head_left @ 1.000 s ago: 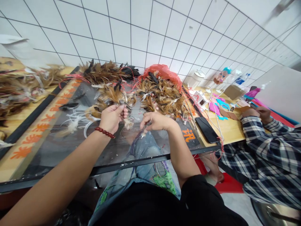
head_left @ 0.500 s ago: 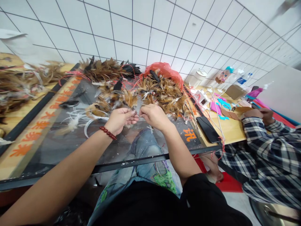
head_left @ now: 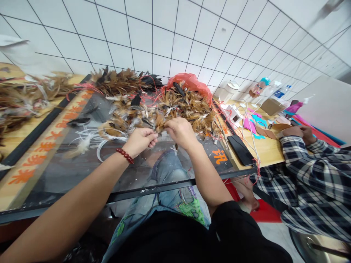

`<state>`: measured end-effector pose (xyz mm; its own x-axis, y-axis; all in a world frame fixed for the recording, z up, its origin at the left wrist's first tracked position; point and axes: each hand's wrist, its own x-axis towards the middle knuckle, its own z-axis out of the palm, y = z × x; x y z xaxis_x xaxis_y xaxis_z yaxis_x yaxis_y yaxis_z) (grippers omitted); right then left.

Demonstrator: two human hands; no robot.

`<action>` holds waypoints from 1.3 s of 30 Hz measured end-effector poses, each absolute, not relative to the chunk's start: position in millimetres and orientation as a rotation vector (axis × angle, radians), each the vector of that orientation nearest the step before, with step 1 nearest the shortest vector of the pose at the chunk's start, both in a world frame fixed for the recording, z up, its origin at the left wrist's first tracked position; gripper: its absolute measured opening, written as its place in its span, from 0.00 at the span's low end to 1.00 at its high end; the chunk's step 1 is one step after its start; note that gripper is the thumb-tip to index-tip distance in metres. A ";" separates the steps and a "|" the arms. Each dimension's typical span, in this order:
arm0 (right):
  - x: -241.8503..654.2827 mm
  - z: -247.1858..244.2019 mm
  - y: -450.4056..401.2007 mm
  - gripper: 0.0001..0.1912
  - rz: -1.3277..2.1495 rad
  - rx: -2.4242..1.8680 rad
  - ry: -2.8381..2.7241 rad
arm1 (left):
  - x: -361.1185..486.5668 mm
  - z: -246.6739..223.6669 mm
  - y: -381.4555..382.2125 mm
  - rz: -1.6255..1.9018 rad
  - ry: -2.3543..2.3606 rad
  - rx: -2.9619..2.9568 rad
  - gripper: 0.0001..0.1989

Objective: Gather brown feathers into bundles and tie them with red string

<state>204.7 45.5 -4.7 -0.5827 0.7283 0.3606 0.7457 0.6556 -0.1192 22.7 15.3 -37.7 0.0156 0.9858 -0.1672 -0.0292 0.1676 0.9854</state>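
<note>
My left hand (head_left: 142, 141), with a dark red bead bracelet (head_left: 125, 156) on its wrist, is closed in a pinch at the base of a brown feather bunch (head_left: 159, 122). My right hand (head_left: 181, 132) is closed beside it, its curled fingertips at the right side of the same bunch. What lies inside the right fingers is partly hidden. Behind both hands spreads a pile of brown feathers (head_left: 189, 109). Left of my left hand lie white plastic strips in loops (head_left: 101, 138) and a pale fluffy feather (head_left: 83, 145). A small dark bit (head_left: 176, 146) shows below my right hand.
Feather garlands (head_left: 117, 84) line the wall behind a red plastic bag (head_left: 189, 78). A black phone (head_left: 241, 150) lies at the glass-topped table's (head_left: 71, 171) right side, near cables. A co-worker in a checked sleeve (head_left: 296, 149) sits at the right, by coloured cut pieces (head_left: 249, 124).
My right hand has shifted slightly up, its fingers now further over the feathers. The bunch between my hands leans lower. A small dark bit now shows below my right hand.
</note>
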 end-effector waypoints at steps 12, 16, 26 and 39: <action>233.6 -12.5 63.5 0.07 0.050 -1.932 -2.190 | 21.9 -25.9 16.5 1.396 1.192 0.799 0.07; 238.3 -13.1 68.7 0.12 -0.128 -1.876 -1.900 | 19.9 -24.4 17.0 1.443 1.163 0.710 0.06; 208.4 -35.7 70.4 0.12 0.070 -1.333 -2.541 | 17.0 -23.1 19.5 1.418 1.110 0.562 0.08; 169.8 -38.4 56.6 0.10 1.291 -0.872 -1.431 | 16.8 -26.8 15.7 1.069 0.983 0.557 0.08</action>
<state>169.8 56.6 -38.4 -0.2600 0.9454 0.1968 -0.0988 0.1766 -0.9793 16.8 15.7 -26.8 0.1422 0.9100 -0.3894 -0.4641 0.4088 0.7858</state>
